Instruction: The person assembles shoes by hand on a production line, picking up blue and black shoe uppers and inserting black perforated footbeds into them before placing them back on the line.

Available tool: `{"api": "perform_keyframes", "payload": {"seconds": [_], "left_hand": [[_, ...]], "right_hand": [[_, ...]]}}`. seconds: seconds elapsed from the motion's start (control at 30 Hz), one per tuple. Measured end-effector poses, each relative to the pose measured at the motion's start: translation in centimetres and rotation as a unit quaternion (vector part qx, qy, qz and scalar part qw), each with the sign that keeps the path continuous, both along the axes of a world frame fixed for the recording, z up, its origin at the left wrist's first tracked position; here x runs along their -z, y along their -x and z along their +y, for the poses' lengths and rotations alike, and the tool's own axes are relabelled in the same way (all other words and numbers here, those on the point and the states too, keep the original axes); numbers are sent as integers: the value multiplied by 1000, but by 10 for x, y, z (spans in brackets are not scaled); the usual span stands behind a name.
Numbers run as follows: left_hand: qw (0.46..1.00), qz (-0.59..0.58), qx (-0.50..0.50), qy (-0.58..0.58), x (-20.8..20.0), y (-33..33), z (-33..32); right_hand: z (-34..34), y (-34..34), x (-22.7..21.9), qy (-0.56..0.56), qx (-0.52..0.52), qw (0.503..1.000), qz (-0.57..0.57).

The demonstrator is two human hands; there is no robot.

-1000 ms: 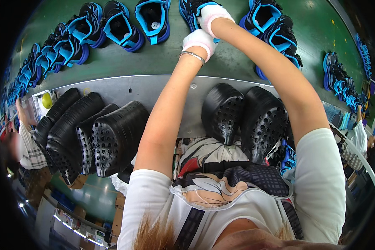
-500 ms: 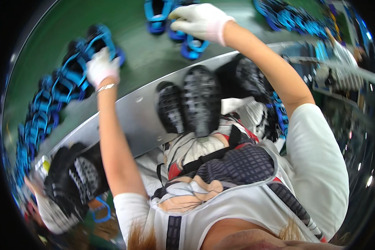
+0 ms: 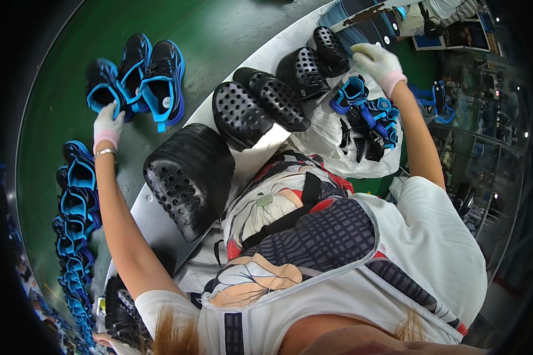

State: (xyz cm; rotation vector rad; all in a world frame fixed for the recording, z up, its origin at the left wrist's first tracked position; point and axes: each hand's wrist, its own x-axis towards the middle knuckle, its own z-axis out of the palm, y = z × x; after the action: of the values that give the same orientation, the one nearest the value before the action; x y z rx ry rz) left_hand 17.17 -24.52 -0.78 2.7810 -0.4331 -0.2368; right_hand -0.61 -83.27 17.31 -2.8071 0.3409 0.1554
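My left hand (image 3: 108,125), in a white glove, is closed at the heel of a black and blue sneaker (image 3: 102,77) on the green surface. Two more such sneakers (image 3: 163,83) stand right beside it. Out to the right, my gloved right hand (image 3: 378,66) has its fingers stretched, with nothing visible in them. It is nearest to a stack of dark blue insoles (image 3: 352,16) and a black perforated shoe-shaped piece (image 3: 330,52). Below that hand, several small blue and black shoes (image 3: 370,112) lie on a white bag (image 3: 326,133).
Along the metal ledge (image 3: 145,216) sit several black perforated shoe-shaped pieces (image 3: 240,112), some nested in a stack (image 3: 186,177). A row of blue and black sneakers (image 3: 74,204) runs down the green belt-like surface (image 3: 47,118) at left. Another person's hand (image 3: 102,340) shows at the lower left.
The view has swung. My right hand has left the sneakers on the green surface and moved over toward the insoles. My left hand stays by the sneakers, now at one's heel.
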Motion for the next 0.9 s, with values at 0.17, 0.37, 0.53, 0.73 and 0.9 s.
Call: {"api": "perform_keyframes", "payload": {"seconds": [0.17, 0.37, 0.53, 0.73, 0.9], "left_hand": [[972, 152, -152, 92, -16, 50, -14], [994, 55, -94, 25, -23, 74, -1], [989, 47, -139, 35, -46, 100, 14], [987, -1, -146, 60, -74, 117, 18], [919, 76, -261, 284, -131, 124, -2]], "right_hand": [[-1, 4, 32, 41, -38, 997, 44], [-26, -2, 50, 43, -154, 987, -27], [-23, -2, 57, 28, -154, 986, -51], [-23, 4, 21, 25, -144, 989, -22], [27, -23, -35, -31, -180, 977, -110]]}}
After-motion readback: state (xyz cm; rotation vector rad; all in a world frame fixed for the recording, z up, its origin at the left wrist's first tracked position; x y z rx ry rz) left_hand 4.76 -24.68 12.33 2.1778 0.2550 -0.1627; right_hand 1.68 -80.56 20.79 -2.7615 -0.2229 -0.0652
